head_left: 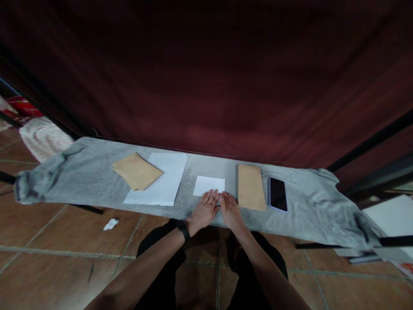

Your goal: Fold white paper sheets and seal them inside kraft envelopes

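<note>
A small white piece of paper [209, 184], perhaps folded, lies on the grey cloth in front of me. My left hand [204, 209], with a dark band on the wrist, rests flat with its fingertips on the paper's near edge. Beside it my right hand [229, 209] lies flat too, fingers stretched out near the paper's lower right corner. The two hands touch or nearly touch at the fingertips. Just right of them is a brown paper envelope [251, 187]. To the left, several brown envelopes [137, 171] lie in an untidy pile partly over white paper sheets [167, 181].
A phone [278, 194] with a dark screen lies right of the single envelope. Grey cloth [309, 206] covers the narrow bench. A dark red curtain [206, 86] hangs behind it. Crumpled white tissue [111, 224] lies on the tiled floor [64, 267].
</note>
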`<action>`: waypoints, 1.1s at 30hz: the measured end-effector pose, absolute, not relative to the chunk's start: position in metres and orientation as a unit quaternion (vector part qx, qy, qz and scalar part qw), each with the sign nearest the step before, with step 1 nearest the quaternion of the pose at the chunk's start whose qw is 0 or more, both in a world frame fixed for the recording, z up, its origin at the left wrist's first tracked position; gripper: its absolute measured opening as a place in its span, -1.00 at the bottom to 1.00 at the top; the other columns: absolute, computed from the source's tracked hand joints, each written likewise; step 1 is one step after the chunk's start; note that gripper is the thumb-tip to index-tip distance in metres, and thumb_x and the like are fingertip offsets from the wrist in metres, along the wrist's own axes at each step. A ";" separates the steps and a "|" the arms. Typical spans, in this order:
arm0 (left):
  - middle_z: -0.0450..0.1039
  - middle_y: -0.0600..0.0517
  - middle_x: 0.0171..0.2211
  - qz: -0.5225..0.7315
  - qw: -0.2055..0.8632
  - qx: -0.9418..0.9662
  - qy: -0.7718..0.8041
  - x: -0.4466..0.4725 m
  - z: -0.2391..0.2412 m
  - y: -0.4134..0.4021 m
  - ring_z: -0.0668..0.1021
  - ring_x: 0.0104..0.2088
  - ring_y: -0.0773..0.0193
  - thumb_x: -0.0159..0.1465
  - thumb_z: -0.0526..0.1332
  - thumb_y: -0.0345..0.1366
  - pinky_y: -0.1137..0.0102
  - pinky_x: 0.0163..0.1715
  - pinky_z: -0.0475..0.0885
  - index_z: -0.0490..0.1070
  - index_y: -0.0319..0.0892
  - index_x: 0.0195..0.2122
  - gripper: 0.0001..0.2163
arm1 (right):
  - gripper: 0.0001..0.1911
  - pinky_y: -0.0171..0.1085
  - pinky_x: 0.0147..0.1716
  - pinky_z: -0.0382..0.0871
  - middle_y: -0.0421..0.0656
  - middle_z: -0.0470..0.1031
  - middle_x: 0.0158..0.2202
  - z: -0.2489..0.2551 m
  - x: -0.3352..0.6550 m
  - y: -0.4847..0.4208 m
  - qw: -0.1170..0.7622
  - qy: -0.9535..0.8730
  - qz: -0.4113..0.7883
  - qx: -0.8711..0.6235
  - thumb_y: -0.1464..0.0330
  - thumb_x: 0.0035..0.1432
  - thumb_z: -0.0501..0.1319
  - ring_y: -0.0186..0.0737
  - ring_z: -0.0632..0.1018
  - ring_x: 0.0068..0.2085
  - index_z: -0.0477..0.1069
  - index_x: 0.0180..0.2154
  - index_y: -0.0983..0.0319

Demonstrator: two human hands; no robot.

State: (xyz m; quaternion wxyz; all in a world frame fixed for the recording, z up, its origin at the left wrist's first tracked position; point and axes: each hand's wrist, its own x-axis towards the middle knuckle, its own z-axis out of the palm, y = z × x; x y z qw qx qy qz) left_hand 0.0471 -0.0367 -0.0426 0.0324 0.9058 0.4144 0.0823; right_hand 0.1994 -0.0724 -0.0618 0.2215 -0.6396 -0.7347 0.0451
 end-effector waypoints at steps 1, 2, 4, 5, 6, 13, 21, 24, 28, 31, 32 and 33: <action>0.16 -0.18 0.38 0.078 0.024 0.907 0.412 0.049 -0.045 -0.039 0.19 0.40 0.10 0.45 -0.02 -0.22 0.10 0.37 0.13 0.18 -0.25 0.36 -0.52 | -0.47 0.09 0.30 0.25 0.05 0.43 0.24 -0.061 0.197 -0.070 0.225 -0.740 0.042 -0.633 0.41 0.45 -0.21 -0.10 0.39 0.30 0.31 0.28 0.28; 0.15 -0.20 0.38 0.074 0.017 0.909 0.409 0.050 -0.048 -0.041 0.17 0.41 0.06 0.44 0.00 -0.22 0.07 0.37 0.12 0.16 -0.26 0.37 -0.50 | -0.47 0.07 0.31 0.24 0.03 0.44 0.24 -0.061 0.195 -0.068 0.224 -0.747 0.041 -0.624 0.40 0.46 -0.21 -0.11 0.39 0.30 0.31 0.28 0.28; 0.17 -0.25 0.37 0.068 0.007 0.909 0.410 0.054 -0.052 -0.042 0.17 0.41 0.00 0.40 0.05 -0.25 0.02 0.36 0.11 0.15 -0.29 0.37 -0.47 | -0.47 0.00 0.32 0.24 0.01 0.42 0.25 -0.059 0.192 -0.061 0.210 -0.765 0.046 -0.608 0.36 0.47 -0.21 -0.14 0.37 0.31 0.31 0.28 0.29; 0.18 -0.27 0.36 0.067 0.003 0.909 0.412 0.056 -0.054 -0.043 0.18 0.40 -0.04 0.38 0.07 -0.26 -0.01 0.36 0.11 0.16 -0.31 0.37 -0.46 | -0.47 -0.02 0.32 0.24 0.00 0.41 0.27 -0.058 0.191 -0.058 0.200 -0.771 0.048 -0.602 0.35 0.48 -0.21 -0.15 0.36 0.32 0.31 0.28 0.29; 0.19 -0.30 0.35 0.067 -0.001 0.908 0.414 0.058 -0.055 -0.043 0.19 0.40 -0.08 0.38 0.07 -0.25 -0.05 0.36 0.10 0.17 -0.33 0.36 -0.46 | -0.48 -0.04 0.32 0.23 0.00 0.40 0.28 -0.057 0.191 -0.054 0.188 -0.777 0.050 -0.599 0.34 0.48 -0.21 -0.15 0.35 0.33 0.32 0.27 0.29; 0.10 -0.37 0.38 0.073 0.012 0.908 0.412 0.059 -0.061 -0.044 0.10 0.41 -0.23 0.41 0.03 -0.05 -0.28 0.32 -0.04 0.13 -0.34 0.38 -0.38 | -0.46 -0.05 0.34 0.17 0.02 0.28 0.35 -0.058 0.188 -0.027 0.140 -0.743 0.045 -0.653 0.29 0.50 -0.21 -0.13 0.26 0.38 0.32 0.27 0.33; 0.10 -0.26 0.40 0.098 0.015 0.902 0.421 0.058 -0.058 -0.045 0.07 0.43 -0.21 0.43 -0.02 0.06 -0.28 0.33 -0.13 0.17 -0.17 0.39 -0.40 | -0.41 -0.03 0.37 0.06 0.11 0.17 0.38 -0.058 0.186 -0.002 0.127 -0.705 0.032 -0.697 0.23 0.49 -0.20 -0.06 0.20 0.41 0.19 0.33 0.44; 0.11 -0.22 0.40 0.102 0.012 0.901 0.420 0.056 -0.056 -0.046 0.06 0.43 -0.18 0.43 -0.03 0.08 -0.27 0.34 -0.14 0.20 -0.15 0.37 -0.41 | -0.40 0.01 0.38 0.03 0.12 0.15 0.39 -0.055 0.188 0.005 0.134 -0.694 0.047 -0.706 0.24 0.49 -0.22 -0.06 0.18 0.42 0.19 0.33 0.45; 0.19 -0.22 0.36 0.104 0.025 0.905 0.411 0.054 -0.053 -0.046 0.09 0.42 -0.17 0.44 -0.03 0.05 -0.28 0.34 -0.13 0.30 -0.15 0.32 -0.45 | -0.40 0.06 0.40 -0.01 0.05 0.15 0.40 -0.044 0.185 0.004 0.188 -0.704 0.072 -0.681 0.20 0.50 -0.23 -0.06 0.15 0.43 0.21 0.33 0.38; 0.31 -0.24 0.29 0.101 0.031 0.909 0.404 0.054 -0.049 -0.047 0.16 0.40 -0.19 0.45 -0.02 0.02 -0.28 0.33 -0.14 0.32 -0.21 0.30 -0.46 | -0.45 -0.04 0.41 0.02 -0.13 0.25 0.37 -0.037 0.181 -0.006 0.199 -0.774 0.132 -0.586 0.18 0.50 -0.22 -0.22 0.21 0.40 0.25 0.32 0.20; 0.32 -0.25 0.28 0.101 0.030 0.909 0.403 0.054 -0.048 -0.047 0.18 0.39 -0.20 0.44 -0.01 0.00 -0.28 0.34 -0.15 0.31 -0.23 0.31 -0.46 | -0.46 -0.06 0.41 0.03 -0.17 0.28 0.35 -0.037 0.181 -0.010 0.189 -0.795 0.151 -0.557 0.18 0.51 -0.21 -0.26 0.24 0.39 0.28 0.31 0.16; 0.33 -0.25 0.27 0.102 0.028 0.909 0.404 0.054 -0.048 -0.047 0.20 0.38 -0.19 0.44 0.00 -0.02 -0.27 0.34 -0.16 0.29 -0.24 0.32 -0.46 | -0.47 -0.08 0.41 0.05 -0.19 0.31 0.34 -0.037 0.181 -0.013 0.179 -0.807 0.161 -0.540 0.18 0.51 -0.21 -0.28 0.25 0.38 0.30 0.29 0.13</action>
